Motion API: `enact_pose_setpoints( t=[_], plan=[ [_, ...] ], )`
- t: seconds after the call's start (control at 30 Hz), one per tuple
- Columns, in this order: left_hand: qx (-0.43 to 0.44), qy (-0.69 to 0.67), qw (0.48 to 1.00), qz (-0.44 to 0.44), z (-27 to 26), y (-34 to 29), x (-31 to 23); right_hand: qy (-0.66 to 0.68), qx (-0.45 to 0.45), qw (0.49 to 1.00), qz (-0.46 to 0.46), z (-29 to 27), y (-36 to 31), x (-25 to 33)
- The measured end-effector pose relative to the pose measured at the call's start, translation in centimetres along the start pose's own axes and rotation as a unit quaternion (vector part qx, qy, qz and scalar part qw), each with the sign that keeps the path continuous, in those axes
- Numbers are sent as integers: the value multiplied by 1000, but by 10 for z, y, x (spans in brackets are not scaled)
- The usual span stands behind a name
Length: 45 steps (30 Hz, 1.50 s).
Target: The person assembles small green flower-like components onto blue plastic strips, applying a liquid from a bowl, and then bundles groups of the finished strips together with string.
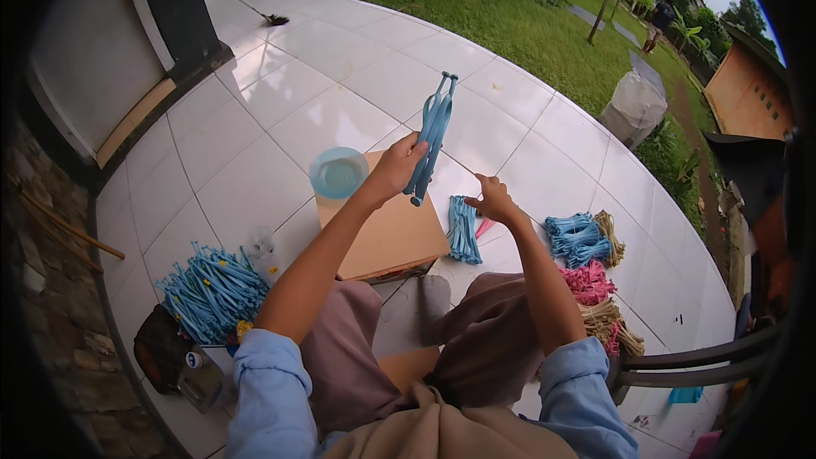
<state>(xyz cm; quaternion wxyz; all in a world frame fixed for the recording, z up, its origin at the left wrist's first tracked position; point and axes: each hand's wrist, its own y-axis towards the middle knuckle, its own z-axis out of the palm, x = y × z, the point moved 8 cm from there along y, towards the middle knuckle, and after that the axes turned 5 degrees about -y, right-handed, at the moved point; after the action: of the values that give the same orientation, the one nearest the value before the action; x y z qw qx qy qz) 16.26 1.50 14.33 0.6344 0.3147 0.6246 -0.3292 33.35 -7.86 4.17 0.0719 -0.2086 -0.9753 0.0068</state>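
Observation:
My left hand (396, 168) is closed round a few blue cords (435, 132) with knobbed ends, raised above a cardboard-topped box (382, 234). These cords look looped or folded, and their upper knobs point away from me. To the right, my right hand (496, 202) holds nothing that I can make out, its thumb and forefinger apart. Just below and left of it, a bundle of blue cords (463, 234) lies beside the box, a bit of pink next to it. A light-blue round bowl (339, 173) stands at the box's far left corner.
A large loose heap of blue cords (212, 289) lies at left, near a clear plastic container (204, 381). At right are tied blue bundles (578, 238), pink bundles (588, 282) and beige bundles (602, 323). A broom (274, 19) lies far off on the white tiles.

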Motion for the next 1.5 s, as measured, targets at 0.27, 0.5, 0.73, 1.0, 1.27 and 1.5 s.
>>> enact_pose_setpoints(
  t=[0.27,0.5,0.73,1.0,1.27,1.5],
  plan=[
    [-64,-30,993,91,-6,-24,-13,606,-49,786,-112,-92,-32,115],
    [-84,-40,990,103,-9,-32,-20,606,-135,781,-64,-93,-28,106],
    [-168,29,967,188,-16,-47,-45,672,-228,704,-42,-123,-44,90],
    [-191,60,959,198,-9,-39,-30,748,-29,657,-93,-84,-33,132],
    [-146,-164,965,146,-4,-35,-28,781,-132,609,-48,-98,-36,103],
    [110,-377,919,25,31,-35,-31,890,115,413,-157,-107,-44,128]
  ],
)
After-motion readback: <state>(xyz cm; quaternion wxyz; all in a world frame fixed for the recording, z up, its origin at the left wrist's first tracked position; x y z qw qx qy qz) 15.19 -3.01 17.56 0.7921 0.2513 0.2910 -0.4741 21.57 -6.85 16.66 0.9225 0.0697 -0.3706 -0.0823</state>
